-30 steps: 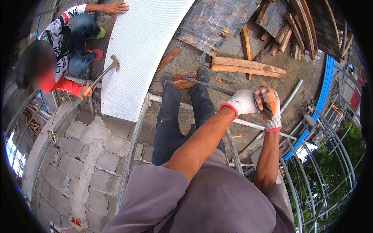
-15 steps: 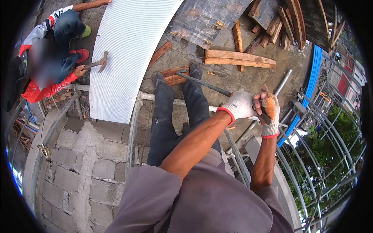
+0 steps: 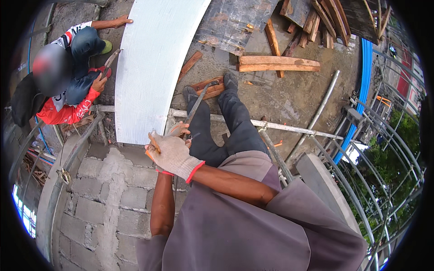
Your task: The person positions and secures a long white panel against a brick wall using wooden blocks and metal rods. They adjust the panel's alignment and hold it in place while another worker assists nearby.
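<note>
In front of my waist, my left hand (image 3: 180, 130) and my right hand (image 3: 176, 157) are closed together around the near end of a dark metal pry bar (image 3: 199, 104). Its bent tip points away from me, above my left shin. Pale knit gloves with red cuffs cover the hands, and bare fingertips show. My right hand lies over the left and hides much of it and the bar's end. An orange-brown patch shows at the right hand's fingers. Just beyond my hands stands the near end of a white ribbed sheet (image 3: 149, 67).
At the left a crouching person holds a hammer (image 3: 110, 61) and touches the sheet. A metal rail (image 3: 289, 128) crosses before my legs. Lumber (image 3: 280, 64) and dark panels (image 3: 235, 22) lie beyond. A block wall (image 3: 95, 210) is lower left; blue lengths (image 3: 365, 67) are right.
Both my hands have swung left with the pry bar, from beside the right railing to near the white sheet. The other person's hammer has moved back off the sheet.
</note>
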Action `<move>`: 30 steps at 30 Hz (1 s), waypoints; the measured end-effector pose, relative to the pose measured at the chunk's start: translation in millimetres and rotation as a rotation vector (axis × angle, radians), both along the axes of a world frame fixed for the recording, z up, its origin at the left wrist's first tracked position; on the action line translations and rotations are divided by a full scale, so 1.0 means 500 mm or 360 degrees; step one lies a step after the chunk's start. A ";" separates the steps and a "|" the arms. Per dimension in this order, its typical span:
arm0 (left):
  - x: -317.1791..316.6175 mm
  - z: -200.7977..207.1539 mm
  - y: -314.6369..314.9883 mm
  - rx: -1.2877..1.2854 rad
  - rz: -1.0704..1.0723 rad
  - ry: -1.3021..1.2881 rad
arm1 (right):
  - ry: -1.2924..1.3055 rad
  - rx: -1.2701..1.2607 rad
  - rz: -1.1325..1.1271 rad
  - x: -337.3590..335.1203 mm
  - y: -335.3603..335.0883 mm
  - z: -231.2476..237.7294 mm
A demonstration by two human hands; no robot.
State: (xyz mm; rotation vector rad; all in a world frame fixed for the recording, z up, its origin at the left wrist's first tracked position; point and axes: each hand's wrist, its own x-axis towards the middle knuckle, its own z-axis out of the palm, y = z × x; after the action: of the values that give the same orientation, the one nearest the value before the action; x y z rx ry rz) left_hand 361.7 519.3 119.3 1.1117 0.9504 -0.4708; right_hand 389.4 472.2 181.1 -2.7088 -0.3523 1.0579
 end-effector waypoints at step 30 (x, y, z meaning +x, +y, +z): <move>0.198 0.245 -0.242 0.0975 0.0125 -0.0262 | 0.0809 0.0877 -0.1827 0.101 -0.744 -0.083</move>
State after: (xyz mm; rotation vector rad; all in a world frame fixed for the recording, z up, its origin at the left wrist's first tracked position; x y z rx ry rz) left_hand 460.8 398.3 241.8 1.6269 1.0158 -0.0100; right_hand 439.9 100.3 139.6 -1.5819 0.7821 0.9703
